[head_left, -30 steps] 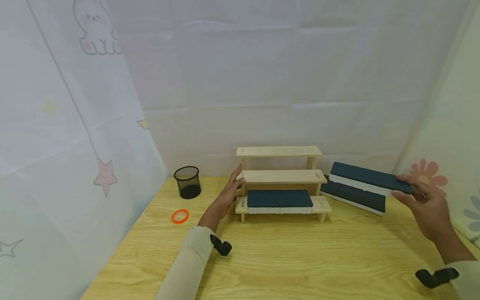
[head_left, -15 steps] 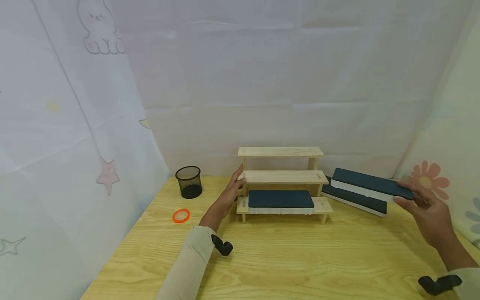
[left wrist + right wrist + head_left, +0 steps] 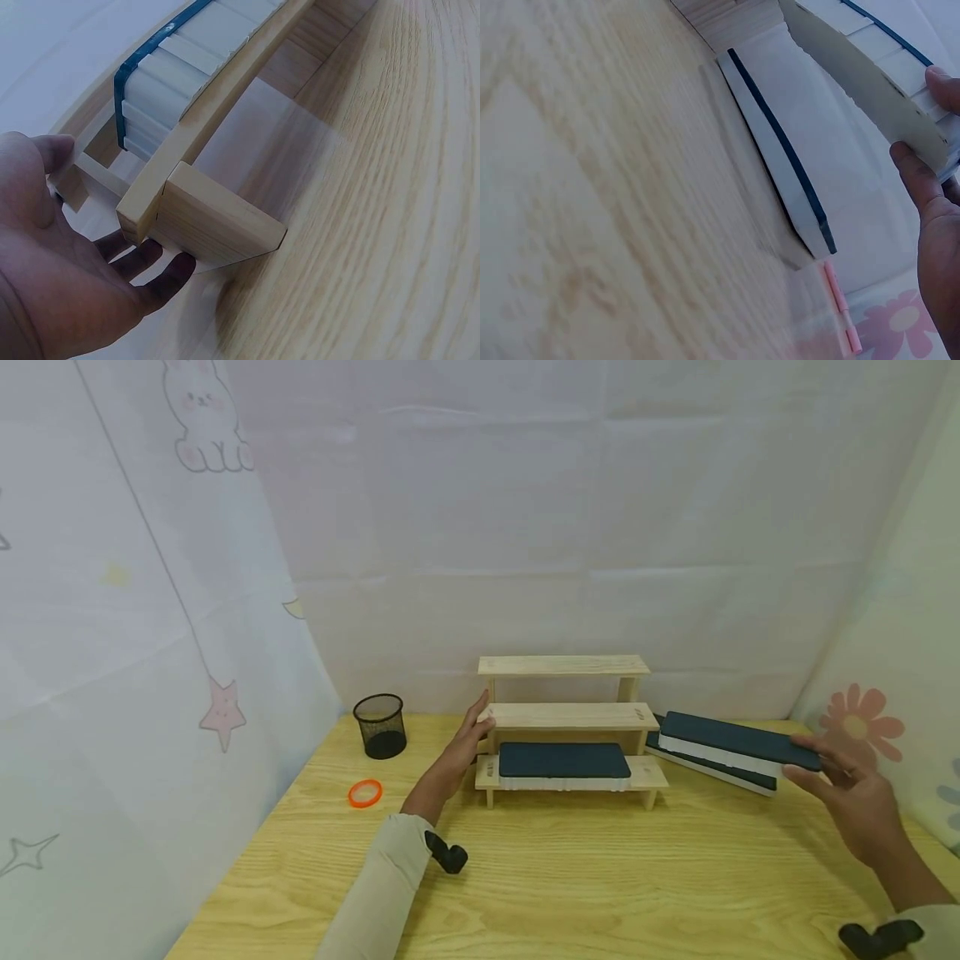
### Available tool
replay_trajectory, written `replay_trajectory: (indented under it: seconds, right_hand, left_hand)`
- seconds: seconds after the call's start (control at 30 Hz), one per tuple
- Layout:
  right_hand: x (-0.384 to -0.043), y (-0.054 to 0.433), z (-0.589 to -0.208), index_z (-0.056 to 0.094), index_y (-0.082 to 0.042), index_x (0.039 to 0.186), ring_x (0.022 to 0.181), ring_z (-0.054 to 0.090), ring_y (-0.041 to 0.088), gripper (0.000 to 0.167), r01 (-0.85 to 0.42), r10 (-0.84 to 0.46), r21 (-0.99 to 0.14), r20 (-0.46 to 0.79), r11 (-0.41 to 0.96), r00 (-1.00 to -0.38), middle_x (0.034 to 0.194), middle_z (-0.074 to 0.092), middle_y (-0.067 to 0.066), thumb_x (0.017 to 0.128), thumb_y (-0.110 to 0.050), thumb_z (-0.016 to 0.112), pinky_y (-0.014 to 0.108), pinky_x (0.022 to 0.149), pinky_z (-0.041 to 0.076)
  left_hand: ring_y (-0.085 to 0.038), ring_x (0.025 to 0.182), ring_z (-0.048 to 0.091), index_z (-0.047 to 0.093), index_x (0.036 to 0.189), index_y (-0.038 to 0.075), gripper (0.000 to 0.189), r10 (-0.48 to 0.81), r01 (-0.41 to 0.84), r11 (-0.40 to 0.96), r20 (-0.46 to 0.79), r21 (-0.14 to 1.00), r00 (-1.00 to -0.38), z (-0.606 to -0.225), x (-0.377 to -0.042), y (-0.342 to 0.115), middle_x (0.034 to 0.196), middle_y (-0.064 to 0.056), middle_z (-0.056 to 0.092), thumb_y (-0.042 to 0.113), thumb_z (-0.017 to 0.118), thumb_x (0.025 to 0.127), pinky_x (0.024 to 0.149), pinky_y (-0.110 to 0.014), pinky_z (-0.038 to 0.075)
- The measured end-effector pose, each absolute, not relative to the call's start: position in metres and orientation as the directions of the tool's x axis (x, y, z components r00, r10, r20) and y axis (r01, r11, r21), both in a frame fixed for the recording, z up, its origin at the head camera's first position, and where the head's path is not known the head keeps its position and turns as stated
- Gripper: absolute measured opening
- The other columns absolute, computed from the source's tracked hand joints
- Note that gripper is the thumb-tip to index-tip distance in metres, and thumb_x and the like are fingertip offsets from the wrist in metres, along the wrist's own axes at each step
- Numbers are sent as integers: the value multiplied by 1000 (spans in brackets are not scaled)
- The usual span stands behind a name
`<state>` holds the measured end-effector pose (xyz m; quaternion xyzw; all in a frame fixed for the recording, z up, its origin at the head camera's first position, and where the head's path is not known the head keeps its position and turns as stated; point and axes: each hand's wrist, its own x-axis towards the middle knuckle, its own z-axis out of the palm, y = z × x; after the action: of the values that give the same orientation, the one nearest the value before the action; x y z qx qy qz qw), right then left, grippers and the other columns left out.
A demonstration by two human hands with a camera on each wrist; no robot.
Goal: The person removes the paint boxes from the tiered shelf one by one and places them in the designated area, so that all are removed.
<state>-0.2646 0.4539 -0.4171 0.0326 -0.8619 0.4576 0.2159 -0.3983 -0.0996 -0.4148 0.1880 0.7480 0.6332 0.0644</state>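
Observation:
My right hand (image 3: 862,797) pinches the right end of a long white box with a dark blue top (image 3: 738,739), thumb at its near side and fingers on top. The right wrist view shows its flat pale underside (image 3: 862,90). Below and behind it, a similar dark-topped box (image 3: 720,768) lies on the table, partly covered. My left hand (image 3: 459,747) holds the left end of a three-step wooden shelf (image 3: 562,716), thumb at the middle step. In the left wrist view, curled fingers rest against the shelf's leg (image 3: 217,214). Another blue-topped white box (image 3: 564,762) sits on the lowest step.
A black mesh pen cup (image 3: 380,727) stands left of the shelf, with an orange ring (image 3: 365,793) in front of it. Printed cloth walls (image 3: 525,527) enclose the table (image 3: 570,877) at the back and sides.
The box in my right hand has come down, closer over the box lying on the table. My left hand stays at the shelf's end. The view has shifted slightly.

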Motion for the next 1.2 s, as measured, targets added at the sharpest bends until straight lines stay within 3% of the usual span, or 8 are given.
replay_trajectory:
  seconds: [0.23, 0.6, 0.83, 1.07, 1.2]
  right_hand:
    - [-265, 454, -421, 45, -24, 153, 144, 26, 1, 58, -240, 130, -768, 386, 593, -913, 159, 23, -22, 99, -27, 67, 1, 84, 37]
    - [-265, 453, -430, 46, -22, 153, 130, 37, -13, 58, -290, 73, -752, 409, 592, -910, 158, 31, -17, 99, -22, 67, 2, 81, 40]
    - [-266, 456, -431, 45, -24, 153, 129, 36, -15, 58, -258, 90, -749, 389, 610, -917, 157, 28, -20, 100, -26, 67, 1, 77, 40]
    - [-266, 455, -431, 45, -26, 153, 137, 32, -8, 59, -229, 112, -754, 371, 615, -922, 159, 27, -17, 99, -30, 67, 0, 76, 38]
    - [-266, 456, -431, 45, -25, 153, 130, 34, -15, 59, -224, 105, -756, 360, 615, -927, 160, 28, -15, 99, -30, 67, 0, 76, 39]
  left_hand:
    - [-31, 152, 6, 7, 157, 53, 57, 366, 206, 125, 148, 970, -919, -415, -398, -100, 165, 14, -4, 51, 37, 108, 113, -70, 9]
    - [-30, 152, 9, 7, 157, 53, 59, 364, 201, 126, 143, 972, -920, -415, -397, -100, 165, 14, -3, 54, 38, 107, 113, -69, 8]
    - [-30, 152, 13, 8, 156, 55, 59, 360, 195, 118, 141, 974, -922, -414, -399, -99, 166, 13, 0, 54, 39, 107, 114, -68, 7]
    - [-31, 152, 9, 9, 154, 58, 57, 353, 190, 121, 137, 974, -926, -415, -399, -99, 166, 13, -1, 54, 39, 106, 112, -71, 8]
    - [-31, 152, 10, 9, 154, 58, 57, 352, 187, 126, 133, 974, -927, -415, -400, -99, 165, 13, -1, 54, 39, 106, 112, -71, 8]
